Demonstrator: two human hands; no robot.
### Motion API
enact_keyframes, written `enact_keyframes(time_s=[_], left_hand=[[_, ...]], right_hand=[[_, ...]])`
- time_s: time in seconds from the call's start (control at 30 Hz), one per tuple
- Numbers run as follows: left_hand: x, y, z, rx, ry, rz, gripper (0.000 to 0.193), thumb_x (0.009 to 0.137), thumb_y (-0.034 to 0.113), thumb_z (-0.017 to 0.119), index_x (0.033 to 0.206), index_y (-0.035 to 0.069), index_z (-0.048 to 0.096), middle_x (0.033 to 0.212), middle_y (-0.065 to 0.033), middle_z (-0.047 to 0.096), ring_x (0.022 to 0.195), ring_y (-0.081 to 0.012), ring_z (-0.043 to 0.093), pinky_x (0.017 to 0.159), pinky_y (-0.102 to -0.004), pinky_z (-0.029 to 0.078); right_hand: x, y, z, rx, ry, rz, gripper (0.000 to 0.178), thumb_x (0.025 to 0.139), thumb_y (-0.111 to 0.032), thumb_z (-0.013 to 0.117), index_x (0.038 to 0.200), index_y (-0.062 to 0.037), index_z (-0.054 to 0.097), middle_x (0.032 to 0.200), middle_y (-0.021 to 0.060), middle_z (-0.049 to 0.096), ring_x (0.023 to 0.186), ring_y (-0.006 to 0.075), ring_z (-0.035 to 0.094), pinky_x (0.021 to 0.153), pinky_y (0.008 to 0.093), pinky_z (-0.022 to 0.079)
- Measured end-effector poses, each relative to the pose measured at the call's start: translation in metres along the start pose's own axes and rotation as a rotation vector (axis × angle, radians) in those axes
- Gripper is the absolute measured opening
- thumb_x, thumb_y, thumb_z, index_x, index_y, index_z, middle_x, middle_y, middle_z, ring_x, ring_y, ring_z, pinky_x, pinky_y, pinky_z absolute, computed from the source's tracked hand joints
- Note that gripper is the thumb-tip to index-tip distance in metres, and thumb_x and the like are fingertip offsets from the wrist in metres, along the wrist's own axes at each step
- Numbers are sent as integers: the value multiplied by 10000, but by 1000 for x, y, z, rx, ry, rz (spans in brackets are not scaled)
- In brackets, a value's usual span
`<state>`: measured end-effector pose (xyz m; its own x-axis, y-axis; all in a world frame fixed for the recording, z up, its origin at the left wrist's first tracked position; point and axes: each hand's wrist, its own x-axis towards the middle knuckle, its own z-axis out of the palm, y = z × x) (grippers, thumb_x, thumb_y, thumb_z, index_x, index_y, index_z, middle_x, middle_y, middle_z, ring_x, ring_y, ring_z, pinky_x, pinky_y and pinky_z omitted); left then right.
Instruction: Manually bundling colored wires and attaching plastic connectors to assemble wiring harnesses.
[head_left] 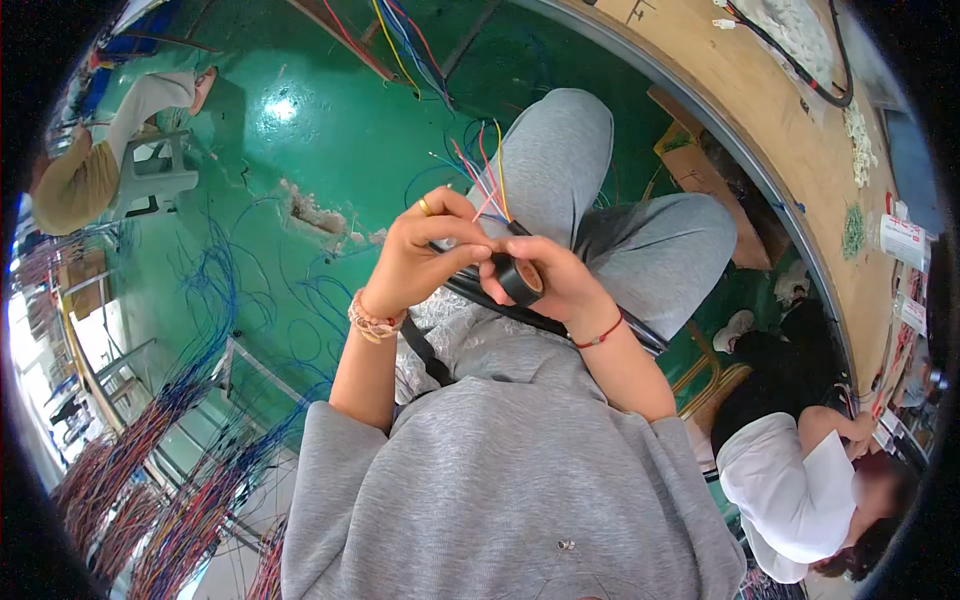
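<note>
Over my lap, my right hand (562,278) is closed around a roll of black tape (521,281). My left hand (425,250) meets it with thumb and fingers pinched together. What lies in that pinch, tape end or wires, is hidden by the fingers. Just beyond the fingertips, loose thin wires (490,182) in red, yellow, white, pink and blue fan out, with a short black sleeved part at their base. A long black sleeved cable (643,332) crosses my lap beneath both hands and comes out past my right wrist.
A wooden worktable (740,75) with a metal edge curves along the right, carrying a black cable (800,70). Bundles of coloured wires (185,480) hang at lower left. One person sits on a grey stool (160,175) at upper left; another in white (790,480) is at lower right.
</note>
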<state>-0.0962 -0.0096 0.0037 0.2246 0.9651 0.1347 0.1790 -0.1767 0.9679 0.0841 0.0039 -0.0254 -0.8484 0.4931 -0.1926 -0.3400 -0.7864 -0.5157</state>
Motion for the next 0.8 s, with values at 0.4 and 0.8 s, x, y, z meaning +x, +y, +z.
enact_keyframes(time_s=[0.4,0.8], left_hand=[[-13,-2,-4,-232,-39,-100,133,713,-33,625,827,28,656,884,-60,492,767,-132,499,698,-257,421],[-29,18,-9,-460,210,-480,572,744,-55,605,1243,17,335,832,-84,599,806,-123,586,722,-220,471]], right_hand=[[6,13,11,302,27,71,179,842,-150,388,849,-22,513,826,101,562,807,175,521,715,291,415],[19,1,17,-520,588,-289,106,782,-5,543,879,-20,502,748,48,568,579,48,480,474,171,342]])
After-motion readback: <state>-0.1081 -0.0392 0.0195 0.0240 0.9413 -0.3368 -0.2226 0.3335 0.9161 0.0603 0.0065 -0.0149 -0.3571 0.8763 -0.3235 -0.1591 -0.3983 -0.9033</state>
